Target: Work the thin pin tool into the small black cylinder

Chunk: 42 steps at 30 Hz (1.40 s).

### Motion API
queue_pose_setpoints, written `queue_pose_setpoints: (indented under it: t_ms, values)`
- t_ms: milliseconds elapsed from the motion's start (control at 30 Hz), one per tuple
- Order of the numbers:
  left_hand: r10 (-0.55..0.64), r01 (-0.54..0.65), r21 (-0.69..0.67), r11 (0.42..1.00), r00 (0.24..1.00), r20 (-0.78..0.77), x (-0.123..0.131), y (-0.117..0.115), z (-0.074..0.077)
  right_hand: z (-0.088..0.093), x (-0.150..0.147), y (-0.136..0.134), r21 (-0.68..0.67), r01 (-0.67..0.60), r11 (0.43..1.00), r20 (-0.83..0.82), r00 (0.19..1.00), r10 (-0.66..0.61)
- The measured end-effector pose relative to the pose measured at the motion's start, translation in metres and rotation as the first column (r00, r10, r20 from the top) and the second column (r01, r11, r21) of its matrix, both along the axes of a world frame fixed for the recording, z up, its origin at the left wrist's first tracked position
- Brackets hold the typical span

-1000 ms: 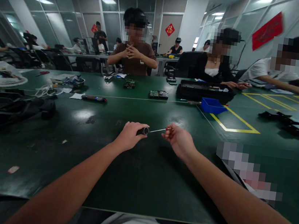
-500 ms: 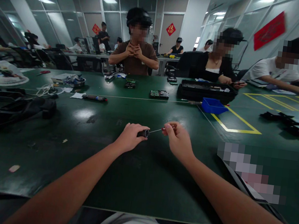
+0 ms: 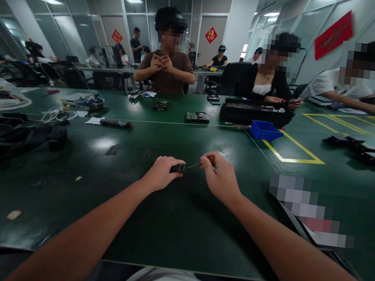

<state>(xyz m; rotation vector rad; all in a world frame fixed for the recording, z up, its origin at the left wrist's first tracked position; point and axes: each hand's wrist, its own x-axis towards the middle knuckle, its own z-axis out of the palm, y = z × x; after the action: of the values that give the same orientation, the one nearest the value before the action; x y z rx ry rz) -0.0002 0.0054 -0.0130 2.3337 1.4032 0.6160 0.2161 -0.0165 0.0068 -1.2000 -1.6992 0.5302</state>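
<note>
Above the green table (image 3: 175,231), my left hand (image 3: 160,174) is closed around a short black cylinder (image 3: 178,168) whose round end faces right. My right hand (image 3: 220,175) grips a screwdriver (image 3: 194,166) by its reddish handle, which the fingers partly cover. The thin metal shaft points left, its tip at or very near the end of the cylinder. Whether the tip sits inside or just touches cannot be made out.
Ahead lie circuit boards (image 3: 197,117), a blue bin (image 3: 265,131), a long black case (image 3: 255,114) and a dark tube (image 3: 116,123). Black parts (image 3: 25,140) lie at left, a white fan-like piece (image 3: 8,102) behind them. Several people sit across the table, and a blurred flat item (image 3: 305,211) is at right.
My view has shifted slightly, moving most of the scene left. Both hands keep their grips, with the screwdriver shaft still pointing at the cylinder's end.
</note>
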Motion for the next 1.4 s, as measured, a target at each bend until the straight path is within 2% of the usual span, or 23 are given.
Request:
queue_pose_setpoints:
  t_ms: [167, 300, 400, 500, 600, 667, 767, 833, 967, 1133, 1267, 1400]
  values:
    - [0.083, -0.076, -0.055, 0.996, 0.986, 0.144, -0.002, 0.001, 0.002, 0.001, 0.001, 0.0, -0.003, 0.039, 0.999, -0.038, 0.999, -0.039]
    - [0.175, -0.156, -0.09, 0.984, 0.944, 0.28, -0.005, 0.004, 0.003, 0.002, 0.002, -0.001, 0.002, 0.035, 0.999, -0.051, 0.998, -0.034]
    - [0.195, -0.153, -0.134, 0.979, 0.898, 0.394, -0.007, 0.006, 0.002, 0.002, 0.003, -0.001, 0.008, 0.032, 0.999, -0.063, 0.997, -0.032]
    - [0.211, -0.146, -0.177, 0.973, 0.876, 0.435, -0.008, 0.006, 0.003, 0.0, 0.004, -0.001, 0.007, 0.03, 1.0, -0.059, 0.998, -0.03]
    - [0.257, -0.181, -0.223, 0.958, 0.886, 0.387, -0.006, 0.001, 0.009, -0.001, 0.004, 0.0, 0.019, 0.04, 0.999, -0.058, 0.998, -0.039]
    - [0.262, -0.206, -0.199, 0.958, 0.909, 0.322, -0.003, -0.003, 0.015, -0.001, 0.005, 0.001, 0.028, 0.047, 0.999, -0.051, 0.998, -0.046]
    - [0.234, -0.208, -0.136, 0.969, 0.949, 0.21, 0.002, -0.006, 0.023, 0.0, 0.005, 0.001, 0.048, 0.063, 0.997, -0.039, 0.997, -0.061]
    - [0.182, -0.168, -0.128, 0.978, 0.977, 0.113, 0.005, -0.006, 0.025, 0.001, 0.005, 0.001, 0.066, 0.079, 0.995, -0.03, 0.997, -0.077]
    - [0.053, -0.067, -0.123, 0.99, 0.992, -0.115, 0.013, -0.001, 0.023, 0.002, 0.005, 0.002, 0.078, 0.085, 0.993, -0.007, 0.996, -0.084]
    - [-0.007, -0.027, -0.108, 0.994, 0.953, -0.303, 0.026, 0.01, 0.013, 0.002, 0.005, 0.002, 0.071, 0.083, 0.994, -0.009, 0.997, -0.082]
    - [-0.05, 0.016, -0.099, 0.995, 0.936, -0.349, 0.031, 0.016, 0.011, 0.001, 0.006, 0.001, 0.068, 0.075, 0.995, 0.005, 0.997, -0.075]
    - [-0.06, 0.023, -0.15, 0.988, 0.969, -0.241, 0.023, 0.02, 0.014, 0.001, 0.006, 0.001, 0.082, 0.078, 0.994, 0.001, 0.997, -0.078]
